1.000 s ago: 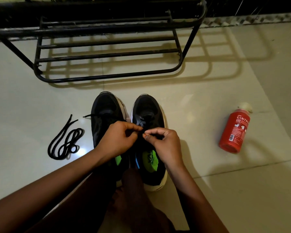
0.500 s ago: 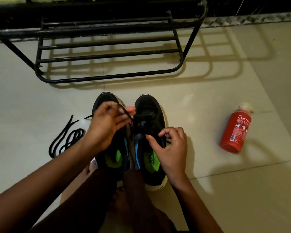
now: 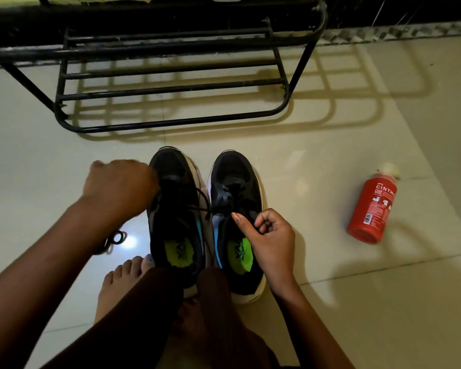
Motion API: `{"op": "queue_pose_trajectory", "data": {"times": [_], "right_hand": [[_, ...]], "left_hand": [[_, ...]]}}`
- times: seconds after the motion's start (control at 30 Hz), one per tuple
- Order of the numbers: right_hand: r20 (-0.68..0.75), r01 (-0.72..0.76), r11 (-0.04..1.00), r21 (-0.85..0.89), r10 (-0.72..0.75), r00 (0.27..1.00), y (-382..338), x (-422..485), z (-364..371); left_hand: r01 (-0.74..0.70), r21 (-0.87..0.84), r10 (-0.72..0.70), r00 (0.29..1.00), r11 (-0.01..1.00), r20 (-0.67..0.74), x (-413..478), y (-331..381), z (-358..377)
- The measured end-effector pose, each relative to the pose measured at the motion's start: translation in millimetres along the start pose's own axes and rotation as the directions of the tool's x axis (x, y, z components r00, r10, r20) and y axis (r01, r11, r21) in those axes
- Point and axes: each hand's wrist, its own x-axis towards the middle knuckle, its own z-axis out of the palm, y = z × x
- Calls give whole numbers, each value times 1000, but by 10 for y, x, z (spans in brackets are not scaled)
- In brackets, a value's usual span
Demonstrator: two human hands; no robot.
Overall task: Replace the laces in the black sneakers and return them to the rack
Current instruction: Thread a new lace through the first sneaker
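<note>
On tiled floor [image 3: 330, 302], laces right sneaker [image 3: 240, 182]: grips lace [image 3: 200, 209] with left hand [image 3: 120, 182], pinches it with right hand [image 3: 269, 235]; probably needs next eyelet threaded.

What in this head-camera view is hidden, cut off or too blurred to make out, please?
Left hand: motion-blurred, back to camera; its hold on the lace is unseen.
Loose lace on the floor: mostly behind the left forearm.
Rack: top cut off by the upper edge.
Sneakers: heels covered by the person's legs.
Red bottle: fine print too small.
</note>
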Motion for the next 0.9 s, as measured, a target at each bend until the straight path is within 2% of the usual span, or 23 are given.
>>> {"op": "queue_pose_trajectory", "data": {"times": [0.1, 0.2, 0.23, 0.3, 0.37, 0.43, 0.47, 0.5, 0.57, 0.63, 0.67, 0.7, 0.73, 0.83, 0.9], "right_hand": [[28, 9, 1000, 25, -9, 1000, 15, 14, -5], [73, 8, 998, 68, -13, 997, 39, 50, -51], [88, 6, 997, 74, -13, 996, 50, 59, -64], [99, 4, 998, 70, -11, 995, 70, 69, -77], [92, 0, 997, 77, -8, 996, 84, 70, -60], [85, -11, 995, 96, 2, 996, 90, 70, -38], [84, -16, 994, 108, 7, 996, 91, 71, -36], [84, -20, 993, 118, 10, 996, 94, 73, -37], [88, -24, 992, 121, 13, 996, 95, 75, -43], [86, -28, 992, 123, 18, 996, 92, 75, -41], [84, -33, 992, 121, 22, 996, 91, 76, -37], [81, -38, 992, 116, 29, 996, 95, 76, -32], [78, -43, 993, 108, 35, 996, 95, 75, -27], [78, -49, 996, 69, 43, 996, 90, 70, -14], [84, -63, 997, 53, 58, 995, 71, 69, -2]], "left_hand": [[-293, -131, 273, 950, 947, -149, -32, 287, 88], [-426, -141, 417, 904, 894, -92, -51, 570, 223], [-434, -147, 428, 901, 889, -70, -48, 602, 276], [-432, -268, 424, 901, 861, -91, -32, 587, 348], [-448, -405, 416, 893, 797, -171, -30, 531, 350], [-434, -566, 343, 901, 700, -267, -46, 492, 335], [-402, -685, 274, 916, 608, -295, -58, 494, 315], [-354, -810, 204, 935, 467, -290, -72, 508, 284], [-215, -973, 157, 967, 82, -200, -110, 571, 224], [-56, -964, 185, 977, -260, -107, -131, 643, 212], [14, -933, 195, 979, -360, -61, -139, 674, 217], [69, -913, 194, 981, -402, -12, -140, 697, 236], [111, -912, 183, 982, -395, 40, -133, 711, 261], [197, -944, 135, 977, -265, 166, -86, 735, 336], [197, -970, 119, 976, -146, 180, -63, 749, 362]]}}
